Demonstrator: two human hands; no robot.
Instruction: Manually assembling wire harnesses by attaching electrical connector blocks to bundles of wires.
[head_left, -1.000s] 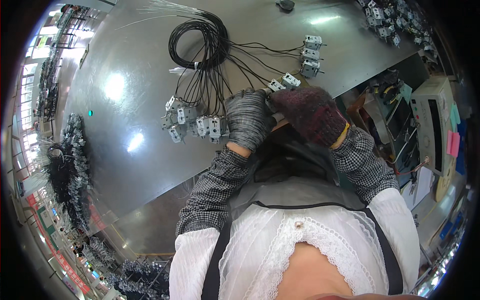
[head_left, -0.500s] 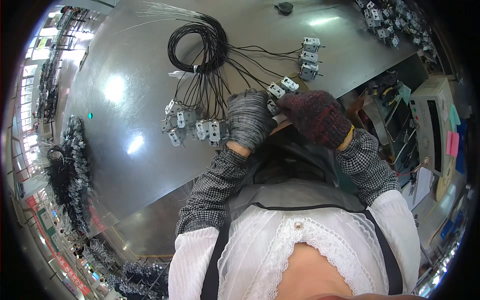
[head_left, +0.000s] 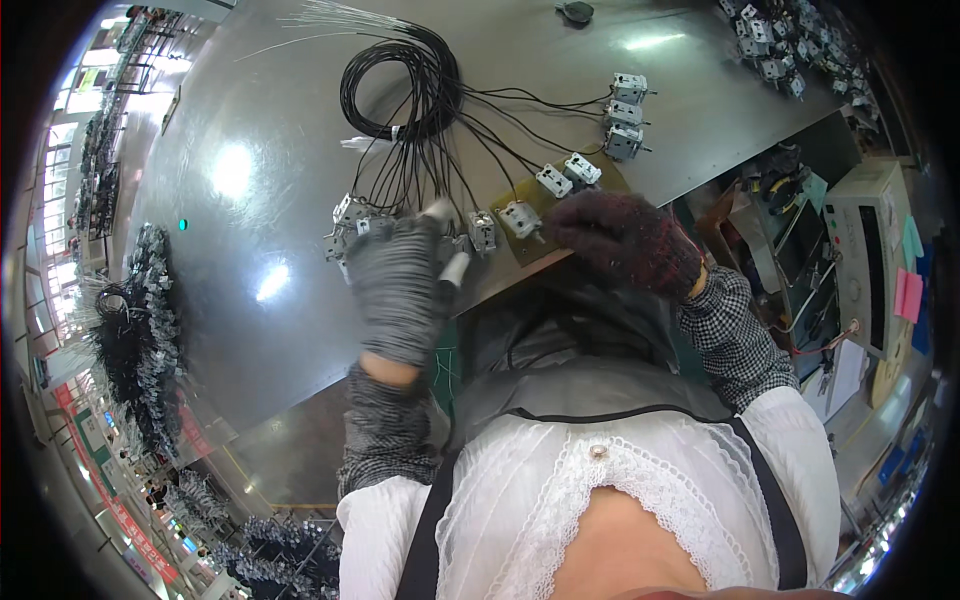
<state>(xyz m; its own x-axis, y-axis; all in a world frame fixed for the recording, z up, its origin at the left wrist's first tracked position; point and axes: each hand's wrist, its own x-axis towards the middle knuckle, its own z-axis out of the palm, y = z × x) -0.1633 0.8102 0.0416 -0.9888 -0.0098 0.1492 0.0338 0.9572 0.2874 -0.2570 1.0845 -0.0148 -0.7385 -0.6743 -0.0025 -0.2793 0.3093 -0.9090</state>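
My left hand point(head_left: 395, 285), grey-gloved and blurred, is over some cabled metal housings point(head_left: 350, 212) near the tabletop's point(head_left: 250, 120) front edge, thumb and forefinger apart; I cannot tell whether it grips one. My right hand point(head_left: 625, 240), in dark red knit, curls beside the tan board point(head_left: 612, 178) at that edge, its grip hidden. Three more metal housings point(head_left: 520, 218) lie on the board.
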